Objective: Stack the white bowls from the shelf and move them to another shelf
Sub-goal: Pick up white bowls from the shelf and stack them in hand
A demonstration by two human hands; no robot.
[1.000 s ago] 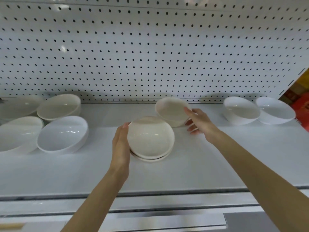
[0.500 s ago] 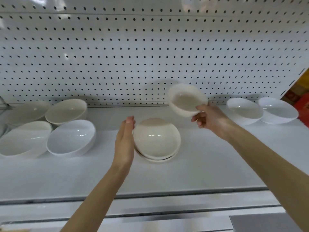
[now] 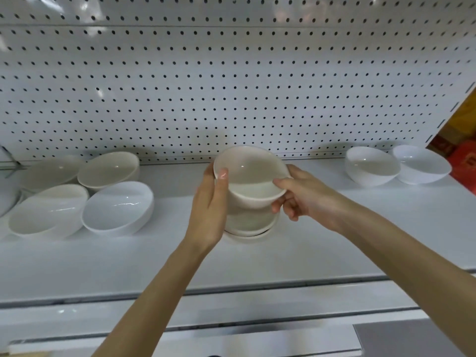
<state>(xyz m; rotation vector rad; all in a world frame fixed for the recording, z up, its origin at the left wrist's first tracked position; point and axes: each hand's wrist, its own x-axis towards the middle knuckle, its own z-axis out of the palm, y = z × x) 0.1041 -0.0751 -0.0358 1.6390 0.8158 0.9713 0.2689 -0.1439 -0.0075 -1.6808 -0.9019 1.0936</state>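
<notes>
White bowl (image 3: 251,176), glossy, cream-tinted inside, held above bowl stack (image 3: 253,224)

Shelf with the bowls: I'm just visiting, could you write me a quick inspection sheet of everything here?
Surface: white shelf, level, bowls standing on it.
Job's things: held bowl tilted, over the stack of bowls at mid-shelf; four loose bowls grouped at the left; two loose bowls at the right.
Clutter: thin metal rod at the far left edge, too small to identify.
Grippers: right hand grips the held bowl's right rim, thumb inside; left hand holds its left side, thumb on the rim.
Cables: nothing seen.
Surroundings: white pegboard behind; red packages past the right end.
</notes>
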